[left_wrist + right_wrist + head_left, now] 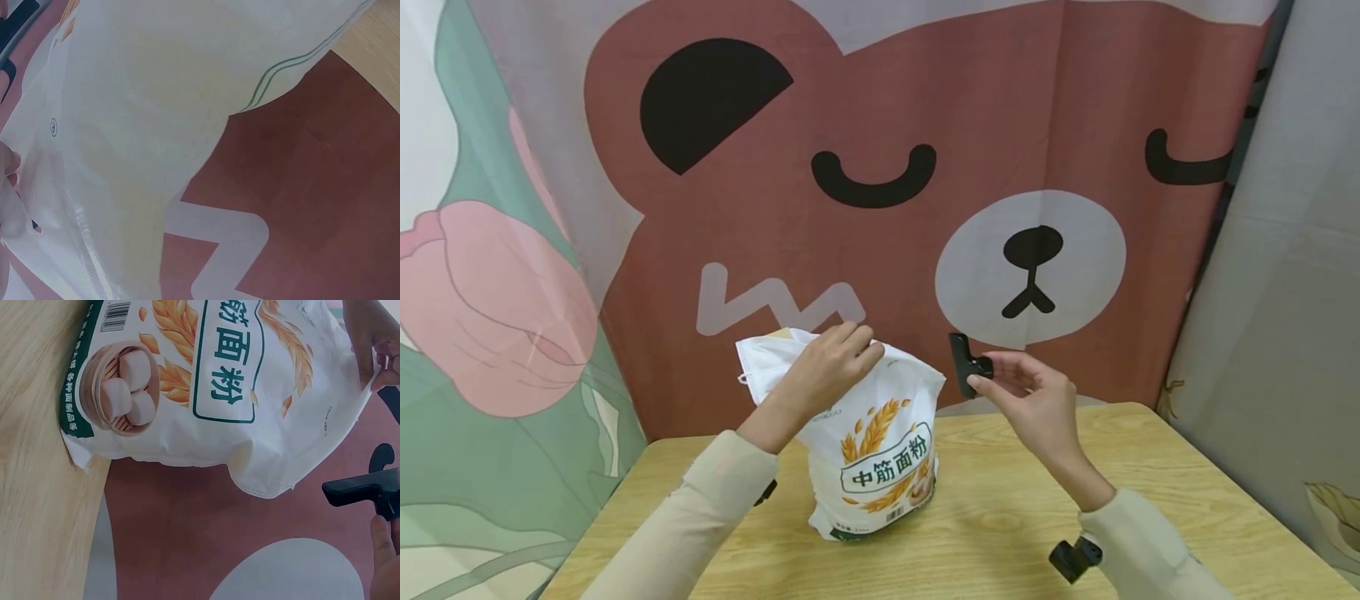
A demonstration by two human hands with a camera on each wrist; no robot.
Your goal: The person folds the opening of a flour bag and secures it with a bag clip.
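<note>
A white flour bag (880, 400) with wheat ears and green lettering stands on the wooden table. My left hand (831, 362) grips its top edge, fingers curled over the gathered plastic; the right wrist view shows that hand pinching the rim. To the right of the bag, my right hand (1037, 396) holds a black bag clip (964, 367) between thumb and fingers, apart from the bag. In the right wrist view the clip (362, 489) hangs just beyond the bag's top corner. The left wrist view is mostly filled by the bag's back (137, 112).
The wooden table (1015, 500) lies under the bag, its far edge close to a hanging cloth (737, 225) printed with a bear face. A flowered curtain (490, 333) hangs on the left and a grey one (1285, 333) on the right.
</note>
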